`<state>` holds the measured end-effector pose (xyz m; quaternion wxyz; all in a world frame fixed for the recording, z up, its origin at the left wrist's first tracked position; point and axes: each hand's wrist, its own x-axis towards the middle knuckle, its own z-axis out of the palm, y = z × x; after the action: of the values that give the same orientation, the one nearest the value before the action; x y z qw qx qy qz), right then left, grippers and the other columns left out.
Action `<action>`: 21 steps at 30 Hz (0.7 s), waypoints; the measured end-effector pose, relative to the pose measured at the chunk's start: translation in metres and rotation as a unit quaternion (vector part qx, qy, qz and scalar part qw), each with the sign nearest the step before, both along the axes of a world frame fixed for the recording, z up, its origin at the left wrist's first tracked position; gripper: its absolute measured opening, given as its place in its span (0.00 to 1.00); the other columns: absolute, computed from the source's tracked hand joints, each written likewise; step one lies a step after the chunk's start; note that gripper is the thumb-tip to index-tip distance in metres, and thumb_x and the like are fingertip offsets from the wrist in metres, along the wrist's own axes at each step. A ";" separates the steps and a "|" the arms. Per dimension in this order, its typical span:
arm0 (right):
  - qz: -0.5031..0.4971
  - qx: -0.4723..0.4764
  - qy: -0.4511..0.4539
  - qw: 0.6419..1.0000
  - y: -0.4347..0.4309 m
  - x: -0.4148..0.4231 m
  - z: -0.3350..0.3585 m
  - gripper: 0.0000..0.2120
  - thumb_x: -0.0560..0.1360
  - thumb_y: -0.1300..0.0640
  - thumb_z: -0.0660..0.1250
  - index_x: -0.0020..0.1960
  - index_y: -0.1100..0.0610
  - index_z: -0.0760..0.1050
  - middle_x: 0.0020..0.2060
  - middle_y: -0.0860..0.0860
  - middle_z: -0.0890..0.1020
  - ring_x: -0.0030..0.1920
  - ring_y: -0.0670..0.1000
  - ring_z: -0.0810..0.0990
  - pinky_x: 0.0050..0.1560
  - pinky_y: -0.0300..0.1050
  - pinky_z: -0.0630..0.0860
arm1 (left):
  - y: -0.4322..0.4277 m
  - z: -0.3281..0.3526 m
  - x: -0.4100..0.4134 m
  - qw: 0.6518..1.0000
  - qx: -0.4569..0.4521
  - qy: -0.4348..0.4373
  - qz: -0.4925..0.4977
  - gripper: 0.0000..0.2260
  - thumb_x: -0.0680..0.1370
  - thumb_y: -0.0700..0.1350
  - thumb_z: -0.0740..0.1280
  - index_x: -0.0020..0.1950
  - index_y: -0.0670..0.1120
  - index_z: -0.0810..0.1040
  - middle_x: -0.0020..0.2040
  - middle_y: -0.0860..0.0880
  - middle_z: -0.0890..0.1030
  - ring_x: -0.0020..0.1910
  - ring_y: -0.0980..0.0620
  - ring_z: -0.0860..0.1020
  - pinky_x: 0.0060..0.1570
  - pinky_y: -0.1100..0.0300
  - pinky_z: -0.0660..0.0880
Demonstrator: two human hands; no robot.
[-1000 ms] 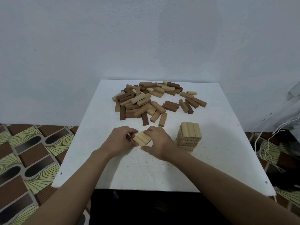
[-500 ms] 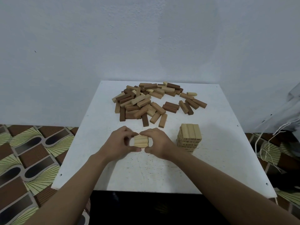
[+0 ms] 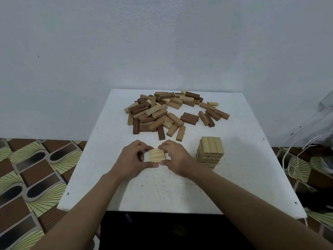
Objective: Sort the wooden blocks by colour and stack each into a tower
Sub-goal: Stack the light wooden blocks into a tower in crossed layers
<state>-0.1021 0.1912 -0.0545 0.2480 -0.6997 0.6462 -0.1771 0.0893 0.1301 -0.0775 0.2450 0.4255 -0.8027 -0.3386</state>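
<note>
1. Left hand (image 3: 132, 159): fingers and thumb are curled, and I see them pinching the left side of a small flat set of pale pine-coloured wooden blocks (image 3: 156, 155) laid side by side.
2. Right hand (image 3: 177, 157): fingers are curled likewise, pinching the set's right side. Both thumbs nearly meet along its near edge.
3. Block set: held near the middle of the square white table (image 3: 162, 192). I cannot tell whether it rests on the surface.
4. Upright tower of pale wooden blocks (image 3: 210, 150): stands just right of the right hand, with three blocks across its top layer.
5. Loose pile of pale, tan and dark brown wooden blocks (image 3: 167, 112): lies on the table's far half.
6. Writing: the dark marks on the tower's sides are too small for me to read.
</note>
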 end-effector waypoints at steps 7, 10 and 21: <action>0.001 0.013 0.012 1.000 -0.002 0.001 0.000 0.26 0.74 0.58 0.74 0.70 0.58 0.73 0.64 0.52 0.75 0.62 0.52 0.72 0.64 0.53 0.74 | -0.006 0.001 0.003 0.999 0.008 -0.029 -0.023 0.29 0.63 0.54 0.84 0.62 0.49 0.84 0.48 0.56 0.77 0.39 0.54 0.75 0.37 0.65 0.72; 0.001 0.015 0.017 1.000 -0.003 0.002 0.001 0.25 0.74 0.58 0.75 0.69 0.58 0.74 0.63 0.51 0.75 0.61 0.52 0.73 0.63 0.53 0.74 | -0.008 0.003 0.003 0.999 0.005 -0.040 -0.035 0.29 0.64 0.53 0.84 0.63 0.47 0.84 0.50 0.55 0.77 0.38 0.52 0.76 0.41 0.58 0.76; 0.031 0.023 0.069 0.997 -0.004 0.002 0.010 0.24 0.76 0.56 0.72 0.70 0.59 0.73 0.63 0.52 0.74 0.61 0.52 0.72 0.63 0.51 0.73 | -0.008 0.006 0.003 0.997 -0.004 -0.056 -0.050 0.28 0.67 0.51 0.82 0.66 0.46 0.82 0.49 0.55 0.77 0.41 0.51 0.76 0.39 0.64 0.72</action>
<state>-0.0996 0.1870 -0.0444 0.2247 -0.7238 0.6437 -0.1058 0.0926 0.1217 -0.0712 0.1840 0.4024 -0.8368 -0.3226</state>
